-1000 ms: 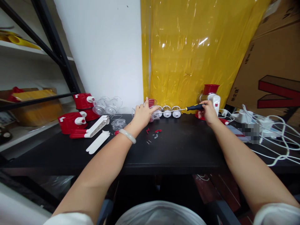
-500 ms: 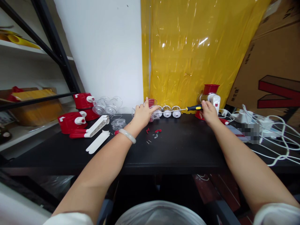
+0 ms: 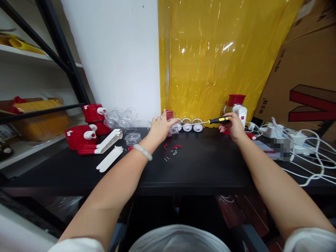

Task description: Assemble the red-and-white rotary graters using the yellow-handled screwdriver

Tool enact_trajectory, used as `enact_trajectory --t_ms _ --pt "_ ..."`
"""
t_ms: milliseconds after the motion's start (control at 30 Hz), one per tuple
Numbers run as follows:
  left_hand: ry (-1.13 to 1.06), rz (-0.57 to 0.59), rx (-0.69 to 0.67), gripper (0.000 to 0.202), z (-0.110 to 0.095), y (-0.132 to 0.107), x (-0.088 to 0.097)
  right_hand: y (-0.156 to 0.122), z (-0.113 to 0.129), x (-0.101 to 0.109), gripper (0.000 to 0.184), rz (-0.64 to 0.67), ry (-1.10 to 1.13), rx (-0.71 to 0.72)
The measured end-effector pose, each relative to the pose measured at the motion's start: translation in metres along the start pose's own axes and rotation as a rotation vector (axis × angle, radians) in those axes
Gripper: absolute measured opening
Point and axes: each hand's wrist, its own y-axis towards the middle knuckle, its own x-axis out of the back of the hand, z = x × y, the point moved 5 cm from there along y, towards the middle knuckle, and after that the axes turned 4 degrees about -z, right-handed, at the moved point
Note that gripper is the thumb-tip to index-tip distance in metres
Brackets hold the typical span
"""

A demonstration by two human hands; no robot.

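Note:
My left hand [image 3: 160,127] is closed around a clear-and-red plastic part [image 3: 170,114] near the wall, its index finger pointing up. The hand covers much of that part. In my right hand [image 3: 233,126] is the black-and-yellow handle of a screwdriver [image 3: 216,120], held level. Its thin metal shaft runs left, and the tip meets the part by my left hand. Behind the shaft stand round white-and-silver drums [image 3: 187,125]. Small red plastic pieces [image 3: 177,146] and several small screws [image 3: 174,152] lie on the black table [image 3: 204,168].
Red housings [image 3: 78,137], clear cups [image 3: 120,118], clear discs [image 3: 132,139] and white handle shells [image 3: 109,159] are on the left. An assembled red-and-white device [image 3: 237,105] stands behind my right hand. White cables [image 3: 319,157] and plugs spread at right, before a large carton [image 3: 309,70].
The fingers of my right hand have shifted round the screwdriver handle, and more of its rear end shows. My left hand and the plastic part stay in place.

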Motion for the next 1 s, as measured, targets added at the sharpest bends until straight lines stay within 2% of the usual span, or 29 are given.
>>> enact_trajectory --t_ms 233,500,633,800,900,1000 --pt "-0.004 -0.004 0.0 0.063 0.0 0.0 -0.001 -0.003 0.003 0.001 0.028 -0.046 -0.045 0.022" --pt "0.053 0.001 -0.009 0.064 -0.002 0.0 0.003 -0.004 0.003 0.005 0.05 -0.04 -0.204 0.148" --pt "0.054 -0.01 -0.014 0.063 -0.002 -0.001 0.003 -0.001 -0.001 0.008 0.053 -0.07 -0.24 0.161" --pt "0.026 0.006 -0.007 0.062 -0.002 -0.002 0.004 0.001 -0.006 0.005 0.045 -0.063 -0.101 0.091" --pt "0.009 0.009 0.0 0.063 -0.002 -0.001 0.005 0.002 -0.008 0.002 0.033 -0.009 -0.012 0.036" --pt "0.005 0.01 0.002 0.064 -0.002 -0.001 0.004 0.003 -0.007 0.002 0.022 -0.011 -0.01 0.007"
